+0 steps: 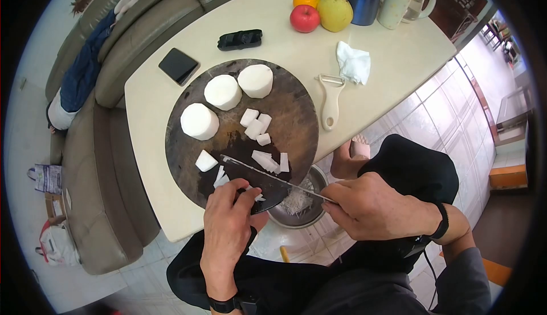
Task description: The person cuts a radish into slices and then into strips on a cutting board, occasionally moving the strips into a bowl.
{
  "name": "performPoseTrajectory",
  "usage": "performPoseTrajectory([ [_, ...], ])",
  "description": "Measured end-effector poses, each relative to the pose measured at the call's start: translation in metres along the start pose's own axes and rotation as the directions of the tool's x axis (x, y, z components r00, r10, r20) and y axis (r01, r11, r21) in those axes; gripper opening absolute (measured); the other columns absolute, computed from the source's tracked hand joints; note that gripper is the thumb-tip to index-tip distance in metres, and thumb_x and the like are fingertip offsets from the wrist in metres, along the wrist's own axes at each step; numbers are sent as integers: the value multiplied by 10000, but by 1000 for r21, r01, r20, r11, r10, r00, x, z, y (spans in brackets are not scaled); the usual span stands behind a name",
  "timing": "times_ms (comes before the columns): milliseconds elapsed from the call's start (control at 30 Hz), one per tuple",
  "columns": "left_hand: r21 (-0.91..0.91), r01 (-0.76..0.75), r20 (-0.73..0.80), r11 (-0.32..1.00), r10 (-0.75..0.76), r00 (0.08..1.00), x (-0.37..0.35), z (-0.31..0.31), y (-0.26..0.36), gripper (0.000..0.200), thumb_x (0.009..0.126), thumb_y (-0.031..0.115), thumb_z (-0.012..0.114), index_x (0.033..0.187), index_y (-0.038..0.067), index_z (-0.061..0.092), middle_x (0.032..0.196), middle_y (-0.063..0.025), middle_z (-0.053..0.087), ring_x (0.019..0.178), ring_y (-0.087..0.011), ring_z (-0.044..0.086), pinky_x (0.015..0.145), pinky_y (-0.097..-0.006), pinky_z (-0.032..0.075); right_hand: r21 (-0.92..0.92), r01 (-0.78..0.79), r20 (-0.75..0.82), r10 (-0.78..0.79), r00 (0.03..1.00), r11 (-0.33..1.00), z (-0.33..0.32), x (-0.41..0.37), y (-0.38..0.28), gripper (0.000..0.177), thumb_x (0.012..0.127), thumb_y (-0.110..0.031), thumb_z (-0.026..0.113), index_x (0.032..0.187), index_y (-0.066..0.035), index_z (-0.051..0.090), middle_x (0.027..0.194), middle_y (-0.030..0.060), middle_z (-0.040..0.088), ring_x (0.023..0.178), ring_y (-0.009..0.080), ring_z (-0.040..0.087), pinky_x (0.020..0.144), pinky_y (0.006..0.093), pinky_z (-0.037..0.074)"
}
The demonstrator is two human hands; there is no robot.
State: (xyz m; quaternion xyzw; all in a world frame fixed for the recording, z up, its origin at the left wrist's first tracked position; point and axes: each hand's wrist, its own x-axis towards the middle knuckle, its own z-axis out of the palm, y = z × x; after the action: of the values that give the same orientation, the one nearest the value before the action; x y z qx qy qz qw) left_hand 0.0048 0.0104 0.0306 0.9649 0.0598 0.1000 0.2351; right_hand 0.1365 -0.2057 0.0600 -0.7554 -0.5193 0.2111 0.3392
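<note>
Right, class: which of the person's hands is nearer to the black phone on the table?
Left. The left hand sits at the near edge of the cutting board, below the phone. The right hand, gripping the knife, is farther off, down and to its right.

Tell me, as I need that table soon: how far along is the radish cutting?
Done: the cream plastic peeler lies aside, and white shreds lie in the round steel bowl. In hand: the right hand holds the long thin knife over the round dark wooden board, the left hand pinning a white slice. Left: several small white chunks and three thick white radish rounds, uncut.
</note>
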Motion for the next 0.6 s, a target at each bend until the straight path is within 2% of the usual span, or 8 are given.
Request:
performPoseTrajectory([
  [200,56,6,-9,998,-5,1000,2,4,-3,233,743,-78,654,958,11,648,1013,-121,605,919,-328,595,790,-395,491,-28,-2,-4,2,1000,1000,1,-2,3,153,817,-79,614,788,15,497,665,174,580,600,380,600,529,439,458],
  [267,110,-22,8,994,21,1000,0,5,-9,392,631,-43,712,1014,7,646,1063,-134,604,941,-329,580,810,-408,471,-38,-11,-9,10,1000,999,1,-3,3,151,817,-80,613,790,13,497,666,172,580,602,378,603,530,437,463],
  [300,111,-21,8,994,21,1000,1,6,-7,392,631,-43,712,1014,7,646,1063,-134,604,941,-329,580,810,-408,471,-43,-13,-6,13,1000,999,1,-3,3,152,818,-84,612,792,12,497,666,170,580,602,376,604,531,436,466],
  [367,116,-6,-105,993,18,994,4,7,-3,255,724,-120,643,951,-3,636,963,-118,618,892,-323,612,755,-383,505,-47,-16,-3,15,1000,999,1,-3,4,153,819,-87,611,794,11,496,666,169,579,602,375,606,533,435,470],
  [400,116,-5,-105,993,18,994,3,8,-4,255,724,-120,643,951,-3,636,963,-118,618,892,-323,612,755,-383,505,-56,-10,-8,9,1000,998,1,-4,4,154,816,-88,610,797,12,495,666,168,578,600,373,606,531,436,470],
  [467,104,-6,-203,995,27,979,3,11,-8,254,737,-143,625,953,-8,628,949,-131,617,862,-326,622,726,-380,513,-63,-3,-13,2,1000,998,1,-4,4,156,813,-90,610,800,14,495,665,167,578,599,371,607,529,436,469],
  [600,46,-16,-252,999,27,967,-5,7,-6,246,751,-146,618,955,-9,620,957,-145,618,858,-330,629,728,-374,520,-87,19,-23,-21,1000,996,0,-5,5,155,792,-82,613,804,14,492,664,163,577,596,366,609,523,432,468],
])
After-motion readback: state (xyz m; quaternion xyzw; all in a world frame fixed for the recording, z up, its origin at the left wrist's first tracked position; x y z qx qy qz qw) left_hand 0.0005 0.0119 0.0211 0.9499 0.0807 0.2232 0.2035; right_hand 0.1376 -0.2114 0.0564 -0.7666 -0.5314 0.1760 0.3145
